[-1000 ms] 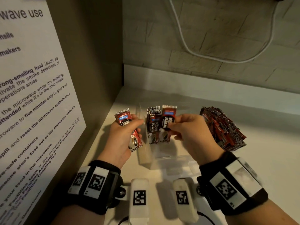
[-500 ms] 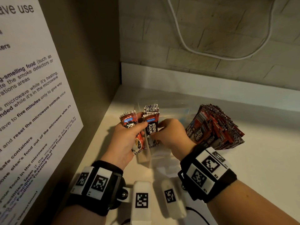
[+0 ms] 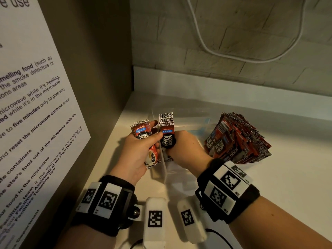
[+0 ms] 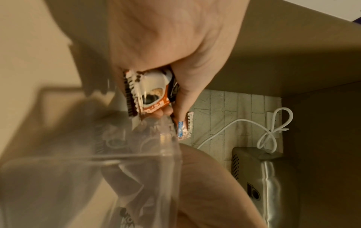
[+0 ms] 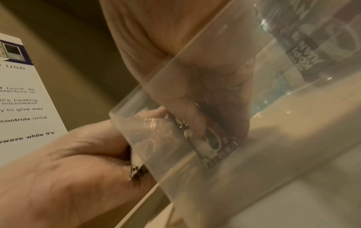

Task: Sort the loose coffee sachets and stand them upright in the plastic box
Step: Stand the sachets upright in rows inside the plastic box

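Observation:
My left hand (image 3: 143, 150) grips a few red coffee sachets (image 3: 142, 133) just left of the clear plastic box (image 3: 173, 170); the left wrist view shows these sachets (image 4: 150, 94) pinched between thumb and fingers. My right hand (image 3: 186, 148) reaches into the box's left end and pinches a small stack of upright sachets (image 3: 167, 137). Seen through the box wall (image 5: 195, 77), the thumb (image 5: 191, 120) presses on this stack (image 5: 213, 143), whose lower edge is near the box floor. A large fanned pile of sachets (image 3: 237, 139) leans at the right; I cannot tell whether it is inside the box.
The white counter (image 3: 269, 186) ends at a brown side wall with a printed notice (image 3: 36, 114) on the left. A white cable (image 3: 206, 42) hangs on the brick back wall. A metal appliance (image 4: 263, 177) shows in the left wrist view.
My right hand has moved left and down, bringing its sachets from above the box into the box's left end. My left hand has kept its sachets beside the box.

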